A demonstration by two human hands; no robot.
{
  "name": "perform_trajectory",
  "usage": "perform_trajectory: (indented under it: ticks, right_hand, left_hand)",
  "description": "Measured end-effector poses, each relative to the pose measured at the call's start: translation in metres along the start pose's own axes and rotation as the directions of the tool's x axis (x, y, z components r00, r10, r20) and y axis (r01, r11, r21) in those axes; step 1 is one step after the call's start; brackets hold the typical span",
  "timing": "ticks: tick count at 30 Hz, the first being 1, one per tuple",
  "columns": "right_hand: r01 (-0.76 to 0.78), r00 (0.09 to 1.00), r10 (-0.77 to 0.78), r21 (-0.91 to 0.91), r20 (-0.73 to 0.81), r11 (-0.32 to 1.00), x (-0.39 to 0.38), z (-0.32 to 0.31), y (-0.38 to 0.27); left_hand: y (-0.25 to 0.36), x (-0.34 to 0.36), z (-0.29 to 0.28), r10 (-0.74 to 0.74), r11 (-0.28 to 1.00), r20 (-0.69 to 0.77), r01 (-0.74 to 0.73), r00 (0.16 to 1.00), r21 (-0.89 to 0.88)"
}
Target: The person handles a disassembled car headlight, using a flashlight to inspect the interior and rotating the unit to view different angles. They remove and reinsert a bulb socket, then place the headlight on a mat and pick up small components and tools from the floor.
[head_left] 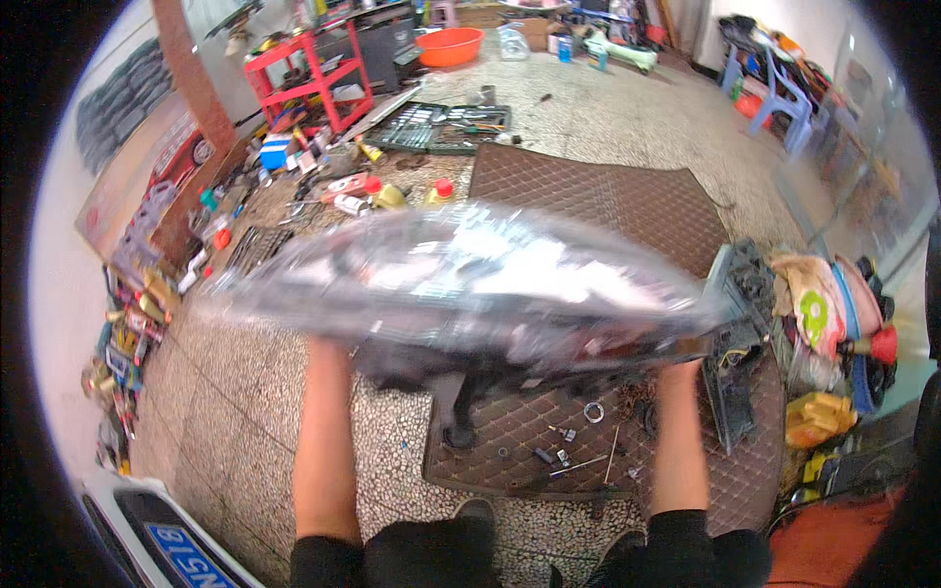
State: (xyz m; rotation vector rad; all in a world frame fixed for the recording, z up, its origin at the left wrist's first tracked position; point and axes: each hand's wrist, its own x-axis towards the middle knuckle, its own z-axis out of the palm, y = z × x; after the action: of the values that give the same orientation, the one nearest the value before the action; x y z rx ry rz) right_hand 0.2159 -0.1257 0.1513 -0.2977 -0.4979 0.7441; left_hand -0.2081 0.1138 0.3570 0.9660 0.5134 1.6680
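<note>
A large car headlight with a clear lens and a dark housing is held up level in front of me, blurred by motion. My left hand grips its underside toward the left end. Under the right end, my right hand supports it. The headlight covers most of the fingers on both sides. Below it on the brown quilted mat lie a metal ring, small loose parts and thin rods. A black plastic housing stands by the headlight's right end.
An open socket set case, bottles with red caps and a red tool cart are ahead on the left. An orange basin sits at the back. Bags and a yellow jug line the right. A white car bumper is at lower left.
</note>
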Motion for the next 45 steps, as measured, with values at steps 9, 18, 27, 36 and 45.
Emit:
perform_trajectory:
  ticks: [9,18,27,36,45]
  right_hand:
    - [0.432,0.838,-0.545,-0.609,-0.002,0.666,0.085,0.134,-0.358]
    - [0.427,0.677,-0.705,-0.893,0.212,0.141,0.005,0.298,-0.394]
    - [0.358,0.764,-0.523,-0.923,0.376,-0.141,0.012,0.376,-0.321]
    - [0.202,0.802,-0.595,-0.91,-0.059,0.363,-0.019,0.454,-0.221]
    - [0.226,0.747,-0.662,-0.913,-0.061,0.34,0.026,0.371,-0.276]
  left_hand:
    - [-0.13,-0.012,0.132,-0.447,0.653,-0.011,0.318,0.895,-0.687]
    - [-0.239,-0.172,0.139,-0.731,0.259,0.065,0.364,0.68,-0.895]
    - [-0.259,-0.194,0.138,-0.756,0.172,0.101,0.345,0.647,-0.923]
    - [-0.271,-0.204,0.107,-0.803,0.134,0.086,0.319,0.59,-0.938]
    - [-0.294,-0.2,0.075,-0.836,0.144,0.067,0.334,0.545,-0.931]
